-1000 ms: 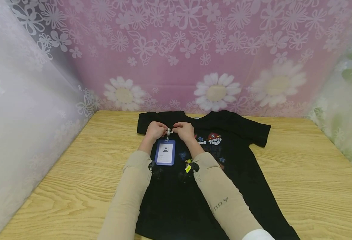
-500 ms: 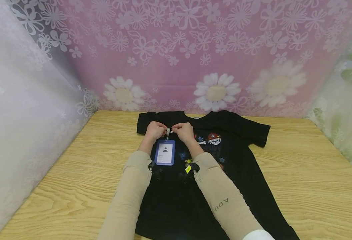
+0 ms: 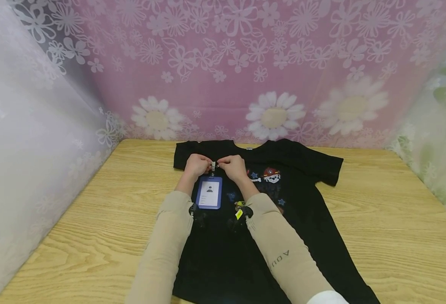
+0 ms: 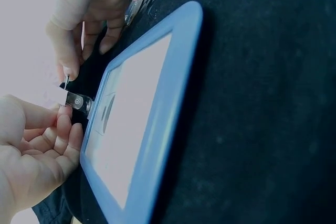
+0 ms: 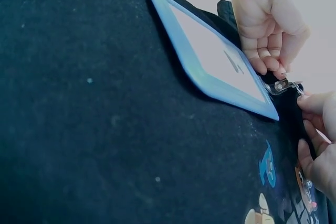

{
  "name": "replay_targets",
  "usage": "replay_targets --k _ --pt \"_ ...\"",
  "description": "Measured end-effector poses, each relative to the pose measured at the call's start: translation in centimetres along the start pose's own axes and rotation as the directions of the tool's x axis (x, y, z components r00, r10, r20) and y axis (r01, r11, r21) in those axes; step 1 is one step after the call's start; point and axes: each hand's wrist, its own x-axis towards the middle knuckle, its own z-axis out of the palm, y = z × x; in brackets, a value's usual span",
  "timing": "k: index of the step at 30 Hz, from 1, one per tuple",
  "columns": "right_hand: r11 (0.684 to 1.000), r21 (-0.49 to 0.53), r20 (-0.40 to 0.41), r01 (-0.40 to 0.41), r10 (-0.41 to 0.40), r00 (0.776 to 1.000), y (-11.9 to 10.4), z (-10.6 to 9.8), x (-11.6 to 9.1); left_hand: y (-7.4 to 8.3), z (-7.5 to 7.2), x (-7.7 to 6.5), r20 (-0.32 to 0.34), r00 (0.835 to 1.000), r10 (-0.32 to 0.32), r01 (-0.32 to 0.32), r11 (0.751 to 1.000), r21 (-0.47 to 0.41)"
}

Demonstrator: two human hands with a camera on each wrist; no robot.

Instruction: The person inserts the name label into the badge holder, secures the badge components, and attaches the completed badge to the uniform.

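Note:
A blue-framed ID badge holder [image 3: 209, 193] with a white card lies on a black T-shirt [image 3: 223, 261] spread over the table. From its top edge a clear strap with a snap leads to a metal badge clip [image 4: 70, 99]. My left hand [image 3: 197, 165] pinches this clip from the left between thumb and forefinger. On the other side, my right hand [image 3: 233, 166] pinches a thin metal pin [image 4: 66, 81] at the clip's end. Both hands' remaining fingers curl loosely near the cloth. Whether the pin passes through the fabric is too small to tell.
Cartoon prints [image 3: 271, 175] decorate the shirt's chest, partly behind the right forearm. Wood-grain tabletop [image 3: 93, 219] shows on both sides of the shirt. A pink floral curtain [image 3: 215, 84] stands along the back edge, with pale curtains [image 3: 29, 126] at the sides.

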Motion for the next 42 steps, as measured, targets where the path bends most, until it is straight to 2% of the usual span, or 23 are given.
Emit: replay_targets --k 5,16,25,32,42 --pt "1.0 -0.019 -0.014 0.013 -0.014 1.0 -0.08 0.0 -0.05 0.04 0.09 0.05 0.005 1.0 -0.008 0.008 1.0 -0.012" --pt "0.999 -0.036 0.01 0.037 -0.037 0.999 -0.21 -0.14 -0.15 0.03 0.12 0.12 0.007 1.0 -0.016 0.016 1.0 -0.014" --pt "0.999 -0.032 0.031 0.001 0.0 1.0 -0.33 -0.16 -0.16 0.09 0.11 0.26 0.007 1.0 -0.009 0.009 1.0 0.006" --pt "0.997 -0.06 0.072 0.05 -0.046 0.996 -0.48 0.16 -0.2 0.15 0.28 0.32 0.028 0.999 -0.022 0.023 1.0 -0.012" --pt "1.0 -0.005 0.119 0.015 -0.014 0.993 -0.21 -0.37 -0.13 0.18 0.32 0.21 0.047 0.998 -0.029 0.03 0.999 -0.022"
